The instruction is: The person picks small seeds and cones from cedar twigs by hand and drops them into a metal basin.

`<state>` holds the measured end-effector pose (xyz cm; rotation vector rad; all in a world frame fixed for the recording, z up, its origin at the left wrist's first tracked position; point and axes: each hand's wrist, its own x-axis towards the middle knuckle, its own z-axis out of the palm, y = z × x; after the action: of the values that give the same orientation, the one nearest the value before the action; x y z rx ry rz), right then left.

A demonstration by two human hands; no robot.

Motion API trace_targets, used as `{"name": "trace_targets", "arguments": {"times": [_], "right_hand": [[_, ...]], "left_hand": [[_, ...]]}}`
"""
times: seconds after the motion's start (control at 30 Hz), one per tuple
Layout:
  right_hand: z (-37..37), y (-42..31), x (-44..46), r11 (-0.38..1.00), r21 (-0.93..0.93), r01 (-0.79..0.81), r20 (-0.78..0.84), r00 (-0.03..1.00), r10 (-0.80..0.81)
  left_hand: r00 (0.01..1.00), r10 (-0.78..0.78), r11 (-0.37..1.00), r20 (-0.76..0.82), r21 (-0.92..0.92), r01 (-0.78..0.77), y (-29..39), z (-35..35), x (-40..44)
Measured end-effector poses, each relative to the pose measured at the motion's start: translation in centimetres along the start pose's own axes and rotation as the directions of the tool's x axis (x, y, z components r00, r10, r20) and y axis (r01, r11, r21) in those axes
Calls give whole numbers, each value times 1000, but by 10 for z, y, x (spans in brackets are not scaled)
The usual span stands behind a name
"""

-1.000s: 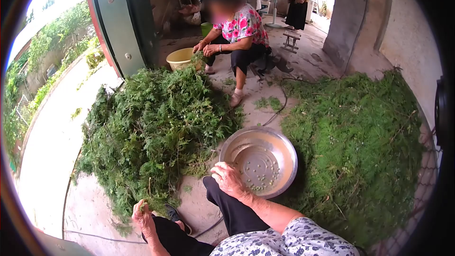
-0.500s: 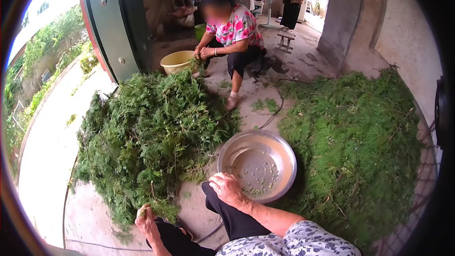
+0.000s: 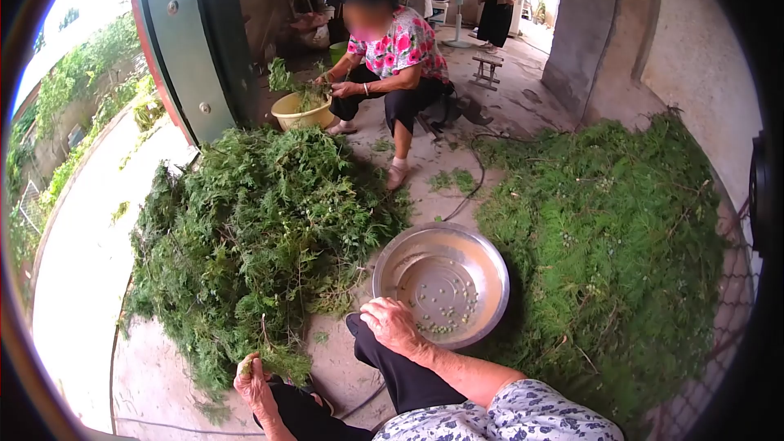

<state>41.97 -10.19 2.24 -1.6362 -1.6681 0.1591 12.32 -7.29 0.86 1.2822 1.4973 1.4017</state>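
My left hand (image 3: 256, 388) is closed at the lower left, its thumb and fingers pinching an evergreen sprig (image 3: 287, 362) whose green leaves spread to the right. My right hand (image 3: 394, 328) is curled above my knee, at the near left rim of a wide steel basin (image 3: 492, 257). Its fingertips are turned away, so whatever they hold is hidden. Small round green berries (image 3: 445, 310) lie scattered on the basin's bottom. Just beyond my left hand rises a large heap of cut evergreen branches (image 3: 261, 220).
A second, flatter heap of evergreen branches (image 3: 604, 253) spreads on the right by the wall. Opposite me a seated person (image 3: 400, 49) holds a branch over a yellow basin (image 3: 302, 117). Behind are a small stool (image 3: 486, 72), a fan (image 3: 462, 0) and another person (image 3: 496, 0). A cable (image 3: 476, 184) crosses the floor.
The seated person has lifted a leafy branch over the yellow basin, hands moving apart. The person at the back has shifted slightly. My own hands stay practically where they were.
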Motion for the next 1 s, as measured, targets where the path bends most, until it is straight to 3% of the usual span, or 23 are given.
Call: {"name": "trace_targets", "arguments": {"times": [0.43, 0.73, 0.8, 1.0], "right_hand": [[6, 4, -2, 1000, 15, -5, -8, 1000, 5], [4, 3, -1, 994, -56, 98, 22, 995, -96], [1, -1, -1, 1000, -7, 3, 17, 1000, -3], [5, 2, -1, 1000, 18, 7, 17, 1000, -7]], "left_hand": [[1000, -2, 999, 10, 32, 2, 5, -2, -2], [1000, 3, 1000, 13, -31, -3, -1, -4, -2], [1000, -14, 999, 12, -35, 14, 1, -3, -1], [1000, -23, 999, 17, -24, 24, 5, -2, -2]]}}
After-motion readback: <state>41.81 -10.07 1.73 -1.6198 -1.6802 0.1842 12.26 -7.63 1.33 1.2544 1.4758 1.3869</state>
